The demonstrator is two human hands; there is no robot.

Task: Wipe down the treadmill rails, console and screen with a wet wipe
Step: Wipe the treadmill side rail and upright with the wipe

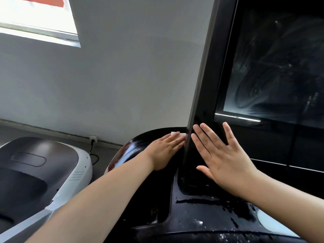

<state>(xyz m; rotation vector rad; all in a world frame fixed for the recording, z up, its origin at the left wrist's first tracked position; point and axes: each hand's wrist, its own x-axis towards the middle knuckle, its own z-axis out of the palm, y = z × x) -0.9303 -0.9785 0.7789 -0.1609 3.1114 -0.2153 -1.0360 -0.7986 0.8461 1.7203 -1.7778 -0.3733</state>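
Head view: the white wet wipe (175, 133) is pressed under the flat left hand (166, 148); just right, the tall black screen panel (273, 67) is braced by the flat, empty right hand (222, 155).

Upright screen (273, 67) edge between both hands; open wall-side space left of it

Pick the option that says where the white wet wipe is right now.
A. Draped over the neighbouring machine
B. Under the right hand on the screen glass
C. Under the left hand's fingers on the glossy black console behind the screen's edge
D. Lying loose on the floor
C: the wet wipe peeks out beyond the flat fingers of the left hand on the glossy console; the right hand lies open and bare against the screen's frame.
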